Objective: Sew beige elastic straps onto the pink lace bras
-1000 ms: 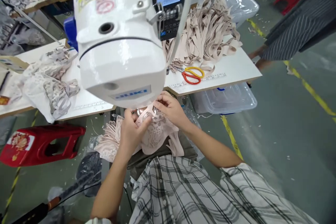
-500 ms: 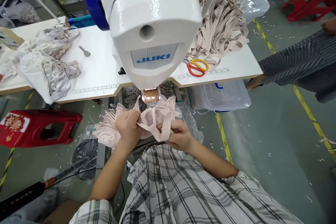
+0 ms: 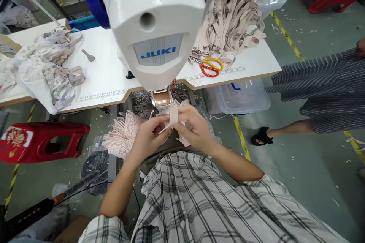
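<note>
Just below the needle area of the white sewing machine point(image 3: 156, 15), my two hands meet in front of my shirt. My left hand point(image 3: 148, 136) is closed, thumb and fingers pinching the edge of a pale pink lace garment piece. My right hand point(image 3: 196, 127) pinches a beige strap point(image 3: 174, 115) that stands up between the hands. More pale pink lace pieces point(image 3: 121, 134) lie bunched beside my left hand, under the machine. How strap and garment join is hidden by my fingers.
Red and yellow scissors point(image 3: 209, 67) and a heap of beige straps point(image 3: 230, 22) lie on the right of the white table point(image 3: 99, 60). White lace garments point(image 3: 45, 68) lie left. A clear plastic box point(image 3: 242, 98) sits below. A person in a striped garment point(image 3: 322, 87) walks at right.
My hands have come together and the strap loop between them has closed up. My right hand has moved up slightly. The person at right has stepped, showing a foot. The camera view shifted a little.
</note>
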`<action>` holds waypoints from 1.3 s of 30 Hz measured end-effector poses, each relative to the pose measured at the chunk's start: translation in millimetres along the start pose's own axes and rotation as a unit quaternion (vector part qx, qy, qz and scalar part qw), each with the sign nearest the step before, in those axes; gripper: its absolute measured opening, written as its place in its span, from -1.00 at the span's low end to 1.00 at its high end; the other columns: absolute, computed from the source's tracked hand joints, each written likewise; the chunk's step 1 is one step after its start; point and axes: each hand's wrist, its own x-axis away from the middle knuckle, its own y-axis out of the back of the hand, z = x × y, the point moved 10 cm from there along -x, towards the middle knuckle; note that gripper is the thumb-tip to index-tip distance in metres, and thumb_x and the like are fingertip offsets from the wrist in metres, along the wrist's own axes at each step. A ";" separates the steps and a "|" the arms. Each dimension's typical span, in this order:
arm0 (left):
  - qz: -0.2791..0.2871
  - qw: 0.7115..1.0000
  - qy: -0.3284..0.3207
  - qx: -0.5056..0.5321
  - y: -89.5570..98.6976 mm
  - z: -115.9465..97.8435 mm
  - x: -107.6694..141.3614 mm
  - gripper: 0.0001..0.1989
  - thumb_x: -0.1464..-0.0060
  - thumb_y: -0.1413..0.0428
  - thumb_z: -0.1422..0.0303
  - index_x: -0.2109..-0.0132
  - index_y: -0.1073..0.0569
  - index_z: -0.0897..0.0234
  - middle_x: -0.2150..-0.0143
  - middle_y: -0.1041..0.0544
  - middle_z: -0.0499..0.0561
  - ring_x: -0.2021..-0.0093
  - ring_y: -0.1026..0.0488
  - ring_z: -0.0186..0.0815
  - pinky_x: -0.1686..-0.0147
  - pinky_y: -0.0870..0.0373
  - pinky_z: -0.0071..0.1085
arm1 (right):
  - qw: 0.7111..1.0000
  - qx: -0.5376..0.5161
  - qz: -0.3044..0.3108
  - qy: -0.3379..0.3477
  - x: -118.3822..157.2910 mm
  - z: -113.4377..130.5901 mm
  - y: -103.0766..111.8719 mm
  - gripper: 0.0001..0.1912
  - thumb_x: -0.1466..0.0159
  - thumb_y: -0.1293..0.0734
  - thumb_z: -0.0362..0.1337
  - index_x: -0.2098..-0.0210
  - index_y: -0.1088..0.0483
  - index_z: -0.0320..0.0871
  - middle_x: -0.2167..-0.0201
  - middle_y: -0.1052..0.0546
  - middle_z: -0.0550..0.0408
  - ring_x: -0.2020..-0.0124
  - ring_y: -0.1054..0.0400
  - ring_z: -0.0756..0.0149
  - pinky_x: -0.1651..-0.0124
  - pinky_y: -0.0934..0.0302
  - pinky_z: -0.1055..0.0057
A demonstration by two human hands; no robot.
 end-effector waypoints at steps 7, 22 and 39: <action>0.094 0.940 0.126 0.302 -31.0 6.7 7.5 -0.71 -0.14 -0.21 0.13 0.18 -0.64 0.26 0.33 -0.58 0.01 0.32 -0.44 -0.28 0.31 -0.34 -0.41 | 0.941 -0.175 0.162 -0.241 -1.5 -43.8 -21.5 -0.63 -0.41 -0.19 0.00 0.14 -0.45 -0.16 0.19 -0.51 0.04 0.14 -0.39 0.30 0.05 -0.28 0.34; 0.010 0.961 0.151 0.232 -9.6 24.7 5.7 -0.63 -0.20 -0.14 0.09 0.42 -0.39 0.27 0.53 -0.27 -0.14 0.51 -0.17 -0.45 0.49 -0.10 -0.50 | 0.909 -0.226 0.167 -0.308 19.3 -53.4 -34.1 -0.78 -0.26 -0.38 -0.15 0.22 -0.45 -0.18 0.32 -0.45 0.12 0.35 -0.29 0.42 0.30 -0.20 0.46; -0.050 0.969 0.168 0.176 -6.0 26.3 -1.4 -0.62 -0.28 -0.06 0.16 0.47 -0.29 0.26 0.53 -0.17 -0.15 0.51 -0.06 -0.44 0.51 -0.03 -0.46 | 0.868 -0.286 0.187 -0.361 34.1 -65.8 -49.4 -0.76 -0.25 -0.39 -0.10 0.27 -0.44 -0.16 0.39 -0.40 0.19 0.40 -0.24 0.46 0.33 -0.12 0.47</action>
